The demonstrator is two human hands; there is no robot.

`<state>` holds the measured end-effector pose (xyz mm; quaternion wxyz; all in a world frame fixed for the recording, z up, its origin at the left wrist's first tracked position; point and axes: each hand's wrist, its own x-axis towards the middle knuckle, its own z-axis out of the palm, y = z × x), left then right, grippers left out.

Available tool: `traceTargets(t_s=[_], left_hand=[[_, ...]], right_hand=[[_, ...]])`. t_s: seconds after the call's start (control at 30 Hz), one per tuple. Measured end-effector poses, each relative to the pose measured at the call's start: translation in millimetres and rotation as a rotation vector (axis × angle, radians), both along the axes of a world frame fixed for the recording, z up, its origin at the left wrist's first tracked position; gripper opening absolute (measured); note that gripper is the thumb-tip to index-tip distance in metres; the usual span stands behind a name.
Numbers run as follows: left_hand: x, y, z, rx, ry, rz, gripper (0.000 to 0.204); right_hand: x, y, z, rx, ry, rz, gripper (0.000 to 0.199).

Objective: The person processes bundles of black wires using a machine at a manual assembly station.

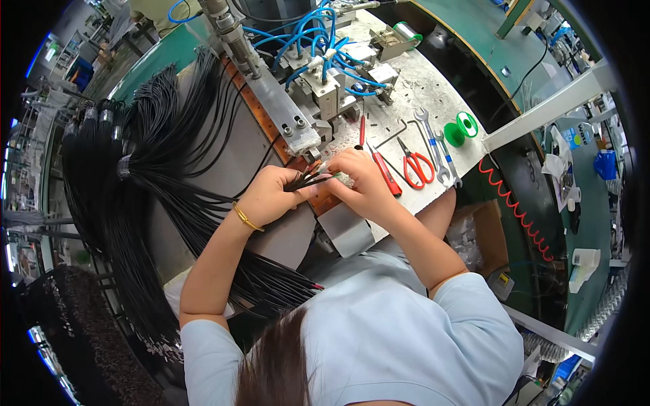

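Note:
My left hand (268,196) is closed around several thin black cables (308,180), their ends sticking out past the fingers to the right. Close beside it, the fingers of my right hand (363,181) are pinched together at those cable ends; the exact tip they grip is too small to make out. Both hands are just in front of the metal press head (302,137) of a bench machine. From the left hand, cables run back to a large tied bundle of black cables (162,166) on the left. Another bunch of cables (274,284) hangs below my left forearm.
Right of the hands lie a red-handled cutter (386,172), red scissors (416,169), hex keys (393,135) and wrenches (435,145). A green-flanged spool (462,128) stands behind them. Blue air hoses (325,51) top the machine. A cardboard box (482,237) sits low right.

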<state>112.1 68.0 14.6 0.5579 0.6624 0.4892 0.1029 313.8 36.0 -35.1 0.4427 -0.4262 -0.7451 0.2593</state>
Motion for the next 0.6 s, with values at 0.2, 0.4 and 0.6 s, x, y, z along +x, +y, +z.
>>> traceTargets(t_s=[0.2,0.4,0.6], left_hand=[[0.1,-4.3,-13.7,0.235,-0.164,0.025,0.022],[7.6,-9.4,-8.8,0.155,-0.164,0.147,0.019],[0.3,-7.0,3.2,-0.092,-0.101,0.163,0.016]], right_hand=[[-0.5,-1.6,1.9,-0.125,0.070,0.031,0.012],[-12.4,-4.6,8.0,0.120,-0.089,-0.060,0.010],[-11.4,-9.4,7.6,0.152,-0.222,-0.151,0.006]])
